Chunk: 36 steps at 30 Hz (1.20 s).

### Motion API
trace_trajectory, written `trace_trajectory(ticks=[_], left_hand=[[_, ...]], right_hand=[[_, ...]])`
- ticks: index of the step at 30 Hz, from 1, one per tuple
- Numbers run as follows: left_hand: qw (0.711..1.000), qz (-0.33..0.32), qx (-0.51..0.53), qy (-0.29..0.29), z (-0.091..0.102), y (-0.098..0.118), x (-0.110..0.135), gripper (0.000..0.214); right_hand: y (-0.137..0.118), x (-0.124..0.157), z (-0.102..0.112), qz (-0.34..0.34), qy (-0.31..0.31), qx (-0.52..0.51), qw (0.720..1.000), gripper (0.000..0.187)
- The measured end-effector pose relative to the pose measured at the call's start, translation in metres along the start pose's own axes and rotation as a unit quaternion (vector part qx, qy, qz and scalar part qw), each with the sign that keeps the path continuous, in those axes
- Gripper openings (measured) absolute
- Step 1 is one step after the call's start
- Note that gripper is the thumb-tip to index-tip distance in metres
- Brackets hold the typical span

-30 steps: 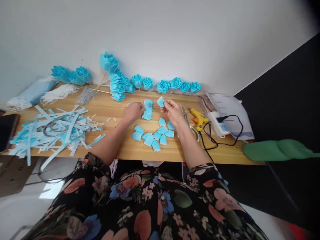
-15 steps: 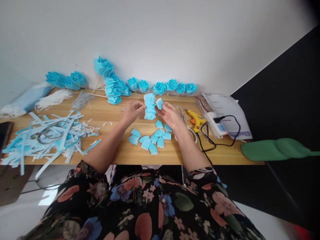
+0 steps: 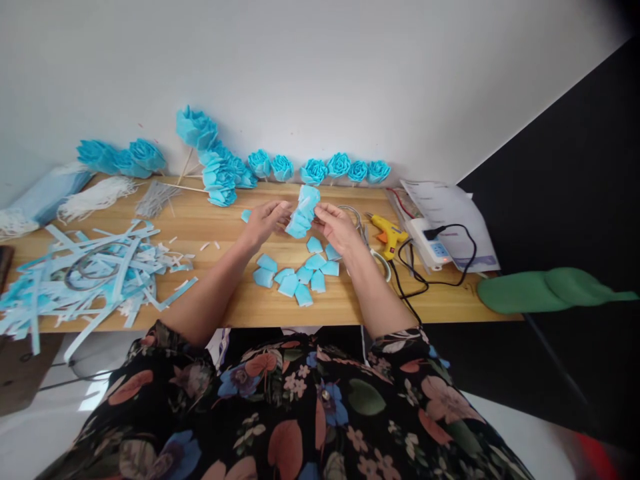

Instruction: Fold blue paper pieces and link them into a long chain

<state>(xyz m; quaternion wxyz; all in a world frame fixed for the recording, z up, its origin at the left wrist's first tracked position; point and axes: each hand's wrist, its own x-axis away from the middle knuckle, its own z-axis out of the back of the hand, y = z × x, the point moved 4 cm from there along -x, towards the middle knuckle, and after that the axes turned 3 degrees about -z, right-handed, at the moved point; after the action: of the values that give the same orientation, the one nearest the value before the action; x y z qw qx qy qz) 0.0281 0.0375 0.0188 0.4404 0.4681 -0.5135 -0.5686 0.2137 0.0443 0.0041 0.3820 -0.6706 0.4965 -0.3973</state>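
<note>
A strip of overlapping light-blue fabric petals (image 3: 303, 212) is held up above the wooden table, tilted to the right at its top. My left hand (image 3: 269, 221) pinches its left edge between thumb and fingers. On the other side, my right hand (image 3: 337, 225) has thumb and fingers closed at the strip's right edge; I cannot make out a separate petal there. Below both hands lie several loose blue petals (image 3: 289, 285), and one more petal (image 3: 245, 215) lies by the left hand's knuckles.
Blue fabric roses (image 3: 314, 171) line the wall, some on sticks. A heap of cut strips (image 3: 105, 273) covers the left side. At right are a yellow glue gun (image 3: 389, 235), a tape roll (image 3: 381, 265), a power strip (image 3: 431, 245) with cables, papers (image 3: 453, 200) and a green object (image 3: 537, 291).
The strip has turned from upright to tilted. My right hand has brought its single petal against the strip, where it no longer shows separately. The view has shifted slightly.
</note>
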Motion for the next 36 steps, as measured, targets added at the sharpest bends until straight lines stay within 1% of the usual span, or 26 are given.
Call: trace_trajectory(ticks=[2,3,5,7,9,12,14,17,20,23,25,30,36], left_hand=[[0.998,0.036,-0.005,-0.060,-0.002,0.000,0.003,0.065],[0.996,0.047,-0.010,-0.081,-0.003,0.000,0.004,0.068],[0.994,0.054,-0.019,-0.096,-0.003,-0.001,0.006,0.068],[0.993,0.056,-0.025,-0.098,-0.004,-0.004,0.006,0.061],[0.994,0.060,-0.026,-0.087,-0.004,-0.008,0.003,0.052],[0.998,0.059,-0.006,-0.026,0.002,-0.012,-0.003,0.040],[0.999,0.049,0.017,0.015,0.007,-0.012,-0.006,0.035],[0.998,0.025,0.047,0.042,0.012,-0.011,-0.009,0.032],[0.998,0.000,0.058,0.038,0.013,-0.008,-0.007,0.033],[0.997,-0.006,0.071,0.029,0.010,-0.008,-0.005,0.035],[0.996,-0.006,0.083,0.024,0.008,-0.008,-0.004,0.036],[0.996,-0.013,0.081,0.014,0.003,-0.010,-0.003,0.042],[0.996,-0.023,0.088,0.016,0.000,-0.009,-0.002,0.045]], right_hand=[[0.000,-0.001,0.001,0.005,0.001,-0.006,1.000,0.039],[-0.001,-0.001,0.001,0.007,0.000,-0.006,1.000,0.039],[-0.001,0.000,0.000,0.009,0.000,0.004,1.000,0.039],[-0.002,0.002,-0.002,0.008,0.002,0.015,1.000,0.038],[-0.003,0.004,-0.003,0.004,-0.001,0.016,1.000,0.038],[-0.007,0.006,-0.004,0.009,-0.006,0.011,1.000,0.038],[-0.011,0.007,-0.002,0.030,0.008,0.018,0.999,0.038],[-0.014,0.006,0.000,0.069,0.021,0.051,0.996,0.039],[-0.012,0.005,-0.004,0.102,-0.001,0.141,0.985,0.034],[-0.010,0.008,-0.011,0.153,-0.024,0.255,0.954,0.024],[-0.009,0.011,-0.014,0.179,-0.027,0.296,0.938,0.022],[-0.008,0.014,-0.016,0.187,-0.005,0.322,0.928,0.025],[-0.009,0.013,-0.017,0.180,0.006,0.320,0.930,0.025]])
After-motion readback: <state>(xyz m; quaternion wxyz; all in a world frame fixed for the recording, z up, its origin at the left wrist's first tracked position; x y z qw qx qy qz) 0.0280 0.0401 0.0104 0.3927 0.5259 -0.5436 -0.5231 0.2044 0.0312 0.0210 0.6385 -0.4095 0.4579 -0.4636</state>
